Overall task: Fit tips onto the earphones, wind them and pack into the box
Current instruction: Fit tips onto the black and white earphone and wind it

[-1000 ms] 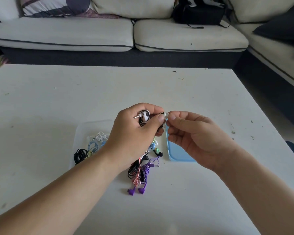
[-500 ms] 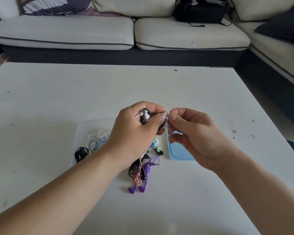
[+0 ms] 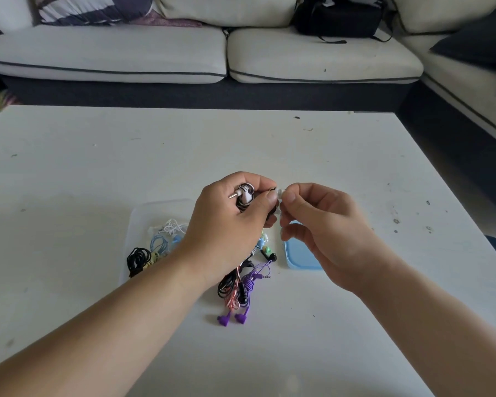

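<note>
Holding a wound earphone (image 3: 243,196) just above frame centre, the left hand (image 3: 229,224) has its fingers and thumb curled tight round the black-and-white bundle, with a silver jack poking out on the left side. The right hand (image 3: 324,233) meets it from the right, thumb and forefinger pinched on a small white tip (image 3: 280,192). The other fingers are loosely curled below. The tip touches the end of the bundle by the left thumb; whether it is seated on a bud I cannot tell — too small.

Both hands are raised above the white table (image 3: 98,167). Below the left hand, left of centre, sits the clear box (image 3: 143,213), with a black coil (image 3: 138,257), a blue coil (image 3: 159,245) and a white tangle (image 3: 172,226) inside. The left wrist hides its right part. A blue lid (image 3: 298,260) lies flat under the right hand, just right of centre. Between box and lid, lower centre, is a loose pile — purple earphones (image 3: 248,285) with two buds pointing down-frame, plus black and pink cords.

A pale sofa (image 3: 126,53) runs across the top of the frame, with a black bag (image 3: 338,18) on it at upper right.
</note>
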The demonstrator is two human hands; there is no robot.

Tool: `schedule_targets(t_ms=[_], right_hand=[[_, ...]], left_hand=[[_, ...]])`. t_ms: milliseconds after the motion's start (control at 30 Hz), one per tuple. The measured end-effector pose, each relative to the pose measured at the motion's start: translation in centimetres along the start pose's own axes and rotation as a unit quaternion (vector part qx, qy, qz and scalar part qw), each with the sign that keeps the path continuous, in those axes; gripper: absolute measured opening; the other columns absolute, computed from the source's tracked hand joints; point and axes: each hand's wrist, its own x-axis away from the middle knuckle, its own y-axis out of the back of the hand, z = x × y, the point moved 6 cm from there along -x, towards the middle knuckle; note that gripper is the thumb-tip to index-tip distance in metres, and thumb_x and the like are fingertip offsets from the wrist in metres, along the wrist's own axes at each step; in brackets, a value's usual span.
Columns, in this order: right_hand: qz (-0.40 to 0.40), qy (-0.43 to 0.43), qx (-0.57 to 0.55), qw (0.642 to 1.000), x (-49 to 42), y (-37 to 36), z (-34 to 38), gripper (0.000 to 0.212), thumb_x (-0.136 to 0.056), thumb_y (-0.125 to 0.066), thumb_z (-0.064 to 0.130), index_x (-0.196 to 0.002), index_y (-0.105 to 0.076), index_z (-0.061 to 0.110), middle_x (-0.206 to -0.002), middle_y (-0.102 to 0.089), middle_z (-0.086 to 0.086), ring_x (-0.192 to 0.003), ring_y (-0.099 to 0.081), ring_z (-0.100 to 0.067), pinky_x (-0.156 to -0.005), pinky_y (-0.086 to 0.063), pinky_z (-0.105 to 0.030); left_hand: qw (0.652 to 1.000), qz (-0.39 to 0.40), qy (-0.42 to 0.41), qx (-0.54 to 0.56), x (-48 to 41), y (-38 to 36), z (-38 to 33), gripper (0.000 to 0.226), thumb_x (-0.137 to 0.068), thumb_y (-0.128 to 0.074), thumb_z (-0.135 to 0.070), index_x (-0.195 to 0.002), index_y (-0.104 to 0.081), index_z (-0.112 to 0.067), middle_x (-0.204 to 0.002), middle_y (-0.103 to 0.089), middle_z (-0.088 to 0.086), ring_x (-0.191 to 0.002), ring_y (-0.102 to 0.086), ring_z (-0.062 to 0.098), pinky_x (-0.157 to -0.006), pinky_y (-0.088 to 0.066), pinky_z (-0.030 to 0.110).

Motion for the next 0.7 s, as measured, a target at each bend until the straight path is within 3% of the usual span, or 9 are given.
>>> schedule_targets(t_ms=[167, 367, 567, 700], right_hand=[[-0.002, 0.007, 0.005, 1.000, -0.1, -0.1, -0.2, 0.018, -0.101, -0.059, 0.006, -0.086, -0.067, 0.004, -0.074, -0.061, -0.011, -0.070, -0.057, -0.022, -0.066, -0.050, -0.033], [-0.016, 0.007, 0.006, 1.000, 0.0, -0.2, -0.3, 0.017, -0.101, -0.059, 0.006, -0.086, -0.069, 0.003, -0.074, -0.069, -0.007, -0.073, -0.065, -0.020, -0.071, -0.051, -0.031], [-0.050, 0.012, 0.013, 0.999, -0.1, 0.6, -0.3, 0.010, -0.096, -0.067, 0.007, -0.091, -0.073, -0.001, -0.079, -0.070, -0.014, -0.075, -0.066, -0.023, -0.074, -0.053, -0.033], [-0.060, 0.027, 0.032, 0.997, -0.2, 1.0, 0.1, 0.009, -0.093, -0.070, 0.006, -0.089, -0.075, 0.001, -0.080, -0.072, -0.017, -0.075, -0.067, -0.024, -0.075, -0.054, -0.033]], left_hand=[[0.999, -0.012, -0.027, -0.025, 0.1, -0.1, -0.4, 0.007, -0.095, -0.072, -0.010, -0.099, -0.075, -0.015, -0.078, -0.076, 0.000, -0.066, -0.073, 0.006, -0.062, -0.052, 0.013], [0.993, -0.031, -0.072, -0.091, 0.2, 0.1, -0.5, 0.007, -0.095, -0.072, -0.013, -0.098, -0.074, -0.019, -0.079, -0.075, -0.006, -0.072, -0.072, 0.007, -0.067, -0.056, 0.018], [0.998, -0.013, -0.047, -0.051, 0.0, 0.0, -0.3, 0.006, -0.094, -0.073, -0.010, -0.097, -0.074, -0.015, -0.074, -0.076, -0.002, -0.065, -0.072, 0.005, -0.062, -0.051, 0.012], [1.000, -0.007, -0.019, -0.008, 0.0, 0.0, -0.1, 0.007, -0.093, -0.075, -0.009, -0.096, -0.074, -0.015, -0.076, -0.077, 0.002, -0.066, -0.074, 0.011, -0.066, -0.057, 0.021]])
